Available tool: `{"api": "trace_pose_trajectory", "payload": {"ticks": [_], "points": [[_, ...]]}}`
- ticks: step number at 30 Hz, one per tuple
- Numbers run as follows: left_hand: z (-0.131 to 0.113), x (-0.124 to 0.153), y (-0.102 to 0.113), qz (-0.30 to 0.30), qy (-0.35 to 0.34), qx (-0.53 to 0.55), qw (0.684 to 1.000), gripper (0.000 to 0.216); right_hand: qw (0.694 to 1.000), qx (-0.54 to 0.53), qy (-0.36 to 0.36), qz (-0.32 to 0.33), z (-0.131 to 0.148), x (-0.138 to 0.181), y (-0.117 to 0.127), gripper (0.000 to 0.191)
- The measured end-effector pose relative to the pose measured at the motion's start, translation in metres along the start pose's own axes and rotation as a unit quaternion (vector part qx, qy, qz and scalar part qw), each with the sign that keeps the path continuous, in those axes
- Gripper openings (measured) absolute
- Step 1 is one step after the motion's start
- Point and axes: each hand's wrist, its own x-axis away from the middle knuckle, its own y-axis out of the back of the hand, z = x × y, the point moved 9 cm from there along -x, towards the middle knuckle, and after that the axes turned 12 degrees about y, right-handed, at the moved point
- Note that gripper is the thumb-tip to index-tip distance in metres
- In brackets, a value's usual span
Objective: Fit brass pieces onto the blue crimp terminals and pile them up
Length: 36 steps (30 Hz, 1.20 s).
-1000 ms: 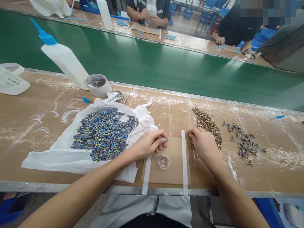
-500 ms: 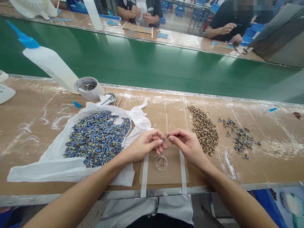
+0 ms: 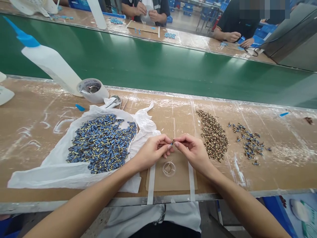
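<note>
My left hand [image 3: 151,152] and my right hand [image 3: 193,152] meet above a taped cardboard pad [image 3: 170,178], pinching a tiny blue-and-brass part [image 3: 172,142] between their fingertips. Its exact shape is too small to make out. Left of my left hand, a large heap of blue connector parts [image 3: 101,143] lies on a crumpled white plastic bag [image 3: 37,175]. A pile of brown-and-gold small parts [image 3: 214,135] sits right of my right hand, and a looser scatter of blue-and-brown parts [image 3: 250,143] lies farther right. A small clear round dish [image 3: 168,169] rests on the pad below my hands.
A white squeeze bottle with a blue nozzle [image 3: 49,61] and a tape roll [image 3: 92,91] stand at the bench's far edge. Beyond runs a green conveyor belt [image 3: 158,69]. Co-workers' hands [image 3: 232,37] work at the opposite bench.
Both hands have come together from apart, and my right hand has moved left to meet my left at the fingertips. The view has shifted slightly.
</note>
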Motion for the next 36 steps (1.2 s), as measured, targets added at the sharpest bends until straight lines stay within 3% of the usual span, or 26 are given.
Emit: {"api": "trace_pose_trajectory", "payload": {"ticks": [9,22,31,33,36], "points": [[-0.009,0.007,0.008,-0.089,-0.046,-0.172,0.980,0.014,0.998,0.058,-0.005,-0.001,-0.002,0.001,0.003,0.012],[-0.018,0.011,0.010,-0.143,-0.090,-0.255,0.952,0.014,0.997,-0.035,-0.072,-0.012,-0.012,0.005,-0.001,0.016],[-0.024,0.017,0.003,-0.200,-0.163,-0.429,0.865,0.015,0.995,-0.023,-0.091,-0.015,-0.014,0.007,-0.004,0.019],[-0.023,0.016,0.003,-0.197,-0.152,-0.438,0.864,0.015,0.996,-0.020,-0.090,-0.019,-0.013,0.007,-0.005,0.020],[-0.024,0.016,0.004,-0.184,-0.131,-0.404,0.886,0.012,0.996,-0.023,-0.079,-0.022,-0.009,0.007,-0.007,0.020]]}}
